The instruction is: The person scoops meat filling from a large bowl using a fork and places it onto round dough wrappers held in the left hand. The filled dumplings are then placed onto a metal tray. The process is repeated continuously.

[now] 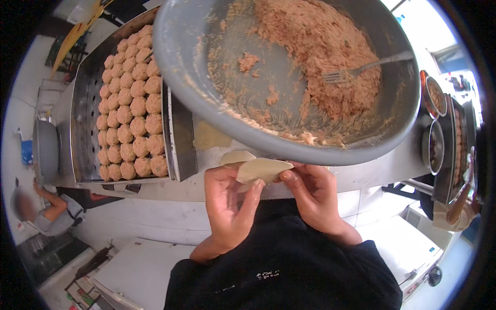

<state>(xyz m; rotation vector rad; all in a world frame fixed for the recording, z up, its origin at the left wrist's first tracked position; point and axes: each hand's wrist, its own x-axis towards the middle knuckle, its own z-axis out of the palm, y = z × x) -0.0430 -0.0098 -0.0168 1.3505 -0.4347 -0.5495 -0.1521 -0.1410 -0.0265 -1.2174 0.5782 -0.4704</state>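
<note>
A pale, thin round dough wrapper (262, 168) is held at chest height, just below the basin's near rim. My left hand (223, 204) is closed on its left side, with the thumb along its lower edge. My right hand (316, 192) pinches its right tip between thumb and fingers. Behind it, a second wrapper (236, 157) shows above my left fingers. The big grey basin (289, 151) holds pinkish minced filling (330, 46) heaped at its far right side. A metal fork (368, 65) rests with its prongs on the filling.
At left, a metal tray (87, 129) with holes in its base carries rows of round, filled pieces (125, 114). More dough (211, 136) lies beside it. Right of the basin stand bowls (434, 147) and another tray (456, 155). People (56, 209) are at both sides.
</note>
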